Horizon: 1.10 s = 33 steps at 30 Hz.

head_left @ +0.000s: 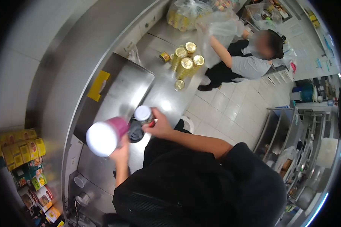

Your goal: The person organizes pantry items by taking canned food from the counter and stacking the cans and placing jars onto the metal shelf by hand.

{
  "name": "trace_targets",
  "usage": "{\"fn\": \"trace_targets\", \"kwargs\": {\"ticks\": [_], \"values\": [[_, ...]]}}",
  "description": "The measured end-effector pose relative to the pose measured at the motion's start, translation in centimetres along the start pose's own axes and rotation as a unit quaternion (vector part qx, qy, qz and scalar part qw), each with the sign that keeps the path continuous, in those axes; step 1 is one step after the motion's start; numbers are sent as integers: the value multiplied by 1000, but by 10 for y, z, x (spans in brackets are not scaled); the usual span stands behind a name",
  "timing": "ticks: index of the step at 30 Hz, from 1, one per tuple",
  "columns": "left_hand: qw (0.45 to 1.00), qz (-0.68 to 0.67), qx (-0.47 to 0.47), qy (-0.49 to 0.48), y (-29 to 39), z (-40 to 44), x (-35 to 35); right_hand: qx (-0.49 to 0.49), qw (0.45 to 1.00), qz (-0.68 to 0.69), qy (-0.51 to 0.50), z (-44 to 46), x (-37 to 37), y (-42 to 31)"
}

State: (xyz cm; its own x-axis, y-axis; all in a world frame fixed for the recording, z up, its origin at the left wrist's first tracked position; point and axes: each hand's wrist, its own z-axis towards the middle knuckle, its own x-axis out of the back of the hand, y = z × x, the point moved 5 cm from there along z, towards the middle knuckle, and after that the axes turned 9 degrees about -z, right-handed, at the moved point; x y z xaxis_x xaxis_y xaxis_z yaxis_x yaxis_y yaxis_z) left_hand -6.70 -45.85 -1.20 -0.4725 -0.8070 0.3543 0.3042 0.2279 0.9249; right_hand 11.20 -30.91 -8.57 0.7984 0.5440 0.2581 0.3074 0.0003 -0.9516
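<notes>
My left hand (121, 152) is wrapped round a tall magenta container (119, 125) with a broad white lid (101, 139), tilted so the lid faces up toward me. In my right hand (161, 125) is a small jar (144, 116) with a white lid and a partly visible red label. The fingers grip the jar's side. Between the two, on the steel counter, is a dark grey ribbed object (135, 131), partly hidden; its kind I cannot make out.
Several gold cans (185, 65) stand on the steel counter (163, 92) ahead, near a small tipped can (164, 57). Another person (255, 64) handles a clear plastic bag (218, 32) beyond. Yellow packages (24, 151) line the left, and steel shelves (278, 130) stand right.
</notes>
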Motion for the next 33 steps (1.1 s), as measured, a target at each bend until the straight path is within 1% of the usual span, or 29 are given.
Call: {"fn": "trace_targets", "kwargs": {"ticks": [1, 2, 3, 4, 5, 6, 7, 9, 10, 11, 12, 14, 16, 17, 18, 20, 21, 22, 23, 24, 25, 26, 27, 28, 29, 30, 31, 32, 33], "values": [[993, -53, 45, -96, -21, -10, -46, -18, 999, 1, 38, -4, 16, 34], [981, -41, 48, -182, -60, -19, -89, -33, 997, 2, 76, -5, 31, 66], [971, -158, 85, -157, -66, -30, -128, -40, 996, 1, 74, -9, 41, 97], [954, -223, 105, -170, -48, -37, -157, -91, 983, -99, 127, -16, 57, 131], [966, -151, 81, -195, -85, -44, -181, -138, 954, -198, 177, -21, 74, 156], [971, -78, 56, -220, -124, -51, -205, -194, 943, -198, 185, -28, 87, 175], [971, -75, 61, -220, -130, -52, -220, -219, 933, -214, 188, -33, 96, 199], [943, 44, 146, -295, -158, -55, -263, -250, 922, -229, 187, -27, 114, 233], [941, 50, 154, -297, -171, -54, -281, -263, 916, -237, 188, -23, 119, 252], [936, -32, 163, -311, -189, -52, -306, -275, 910, -244, 191, -15, 124, 269], [925, -114, 172, -320, -193, -48, -328, -281, 910, -242, 185, -8, 127, 286], [929, -86, 174, -316, -211, -45, -368, -246, 922, -237, 183, 18, 130, 317], [937, -130, 130, -296, -238, -40, -407, -250, 926, -226, 169, 47, 132, 338], [950, -92, 77, -289, -245, -34, -422, -255, 929, -217, 160, 58, 129, 348], [950, -89, 79, -289, -256, -31, -439, -257, 929, -215, 157, 70, 127, 361], [977, -21, -16, -210, -270, -22, -457, -197, 955, -133, 176, 91, 117, 377], [978, -23, 28, -205, -289, -22, -467, -199, 955, -133, 174, 101, 111, 380], [979, -23, 30, -202, -300, -21, -477, -151, 951, -177, 204, 113, 107, 375], [966, -97, 88, -222, -308, -16, -489, -97, 942, -220, 234, 126, 103, 371], [945, -170, 143, -240, -313, -12, -498, -92, 943, -221, 233, 136, 98, 371], [925, -188, 209, -257, -318, -8, -501, -161, 948, -96, 256, 141, 94, 376], [927, -189, 204, -253, -315, -2, -496, -225, 935, 31, 272, 143, 88, 385], [927, -140, 213, -275, -311, 1, -488, -218, 936, 30, 275, 141, 84, 386], [926, -94, 220, -292, -303, 6, -478, -232, 935, 42, 265, 135, 84, 386], [915, -54, 216, -336, -302, 5, -462, -242, 934, 53, 255, 127, 86, 387], [919, -16, 182, -349, -335, -1, -450, -235, 943, 22, 233, 114, 87, 392], [915, -3, 142, -377, -326, -4, -426, -235, 947, -39, 215, 97, 88, 392], [886, 83, 164, -425, -316, -9, -398, -257, 945, -118, 164, 78, 91, 390], [876, 89, 164, -445, -327, -23, -368, -260, 950, -116, 131, 55, 85, 424]]}}
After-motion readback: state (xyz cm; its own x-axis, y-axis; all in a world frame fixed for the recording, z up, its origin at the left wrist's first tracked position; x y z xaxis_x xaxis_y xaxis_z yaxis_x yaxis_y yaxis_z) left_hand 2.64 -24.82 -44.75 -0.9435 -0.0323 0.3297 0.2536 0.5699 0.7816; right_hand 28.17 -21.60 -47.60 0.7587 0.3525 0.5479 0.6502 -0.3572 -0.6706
